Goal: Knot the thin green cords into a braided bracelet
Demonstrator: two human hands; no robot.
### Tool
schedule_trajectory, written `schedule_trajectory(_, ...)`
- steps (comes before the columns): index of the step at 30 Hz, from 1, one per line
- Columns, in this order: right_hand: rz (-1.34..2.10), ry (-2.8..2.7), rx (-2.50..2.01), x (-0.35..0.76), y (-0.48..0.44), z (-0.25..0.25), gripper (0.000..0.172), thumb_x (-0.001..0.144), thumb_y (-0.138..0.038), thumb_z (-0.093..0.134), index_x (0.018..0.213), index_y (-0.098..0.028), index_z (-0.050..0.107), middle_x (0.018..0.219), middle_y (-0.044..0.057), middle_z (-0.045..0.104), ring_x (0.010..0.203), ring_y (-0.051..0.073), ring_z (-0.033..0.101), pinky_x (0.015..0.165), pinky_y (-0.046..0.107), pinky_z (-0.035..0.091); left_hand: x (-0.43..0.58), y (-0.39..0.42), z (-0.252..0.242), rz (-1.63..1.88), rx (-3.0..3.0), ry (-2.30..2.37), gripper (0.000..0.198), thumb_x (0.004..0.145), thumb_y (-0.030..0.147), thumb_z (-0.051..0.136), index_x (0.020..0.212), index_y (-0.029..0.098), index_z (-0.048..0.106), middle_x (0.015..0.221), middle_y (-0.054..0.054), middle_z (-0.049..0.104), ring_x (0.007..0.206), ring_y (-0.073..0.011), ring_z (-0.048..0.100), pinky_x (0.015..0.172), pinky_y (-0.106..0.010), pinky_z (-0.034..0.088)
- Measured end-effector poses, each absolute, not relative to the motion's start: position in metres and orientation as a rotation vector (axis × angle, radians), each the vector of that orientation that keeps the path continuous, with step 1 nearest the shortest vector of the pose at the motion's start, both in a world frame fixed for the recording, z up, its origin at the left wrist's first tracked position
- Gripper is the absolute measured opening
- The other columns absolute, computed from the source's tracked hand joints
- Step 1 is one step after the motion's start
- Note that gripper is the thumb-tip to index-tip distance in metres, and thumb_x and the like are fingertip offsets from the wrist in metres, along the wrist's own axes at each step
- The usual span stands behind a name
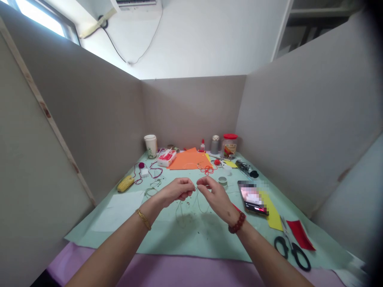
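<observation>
head: left hand (181, 189) (right hand (212, 192) near) pinches cord (198, 199)

1. Left hand (179, 188): behind it sits a gold-coloured bracelet (143, 219), a narrow band of small links.
2. Right hand (211, 191): behind it sits a dark red bracelet (237, 223) of chunky round beads, near a small mark (229, 214).
3. Both forearms (118, 243): bare.

window (42, 16) glare upper left | soft shadows on green cloth (215, 239) | right edge dark, blurred | phone (248, 195) partly pixelated
</observation>
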State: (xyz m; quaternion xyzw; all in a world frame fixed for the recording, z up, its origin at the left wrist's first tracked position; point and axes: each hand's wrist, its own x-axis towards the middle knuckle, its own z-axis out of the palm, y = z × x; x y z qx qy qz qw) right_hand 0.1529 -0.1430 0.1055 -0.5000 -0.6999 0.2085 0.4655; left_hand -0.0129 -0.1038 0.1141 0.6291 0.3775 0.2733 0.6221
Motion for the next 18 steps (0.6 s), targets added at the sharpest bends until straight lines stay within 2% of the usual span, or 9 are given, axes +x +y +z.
schedule_trajectory(5,0.536,-1.759,-1.284,0.153,-0.143,0.104,0.021,0.08,-0.026,0.047,0.061,-0.018,0.052,0.062,-0.001,0.051,0.063,0.013,0.046,0.061,0.025,0.035,-0.012,-0.103,0.112,0.641,1.48,0.857,0.018,0.069,0.033,0.06,0.071,0.017,0.052,0.062,0.004,0.048,0.05,-0.0052,0.034,0.047,-0.02,0.023)
schedule_trajectory(14,0.398,-1.731,-1.365,0.163,-0.138,0.102,0.022,0.08,-0.027,0.043,0.06,-0.02,0.045,0.059,-0.002,0.049,0.059,0.013,0.043,0.057,0.025,0.033,-0.013,-0.099,0.108,0.63,1.459,0.865,0.02,0.067,0.034,0.062,0.069,0.016,0.053,0.062,0.004,0.048,0.047,-0.004,0.03,0.046,-0.021,0.019)
schedule_trajectory(18,0.419,-1.689,-1.437,0.166,-0.139,0.097,0.02,0.08,-0.025,0.04,0.061,-0.02,0.045,0.06,-0.001,0.053,0.058,0.014,0.045,0.057,0.026,0.032,-0.013,-0.098,0.108,0.629,1.452,0.858,0.019,0.068,0.033,0.062,0.069,0.016,0.054,0.062,0.004,0.048,0.046,-0.0034,0.028,0.046,-0.022,0.017)
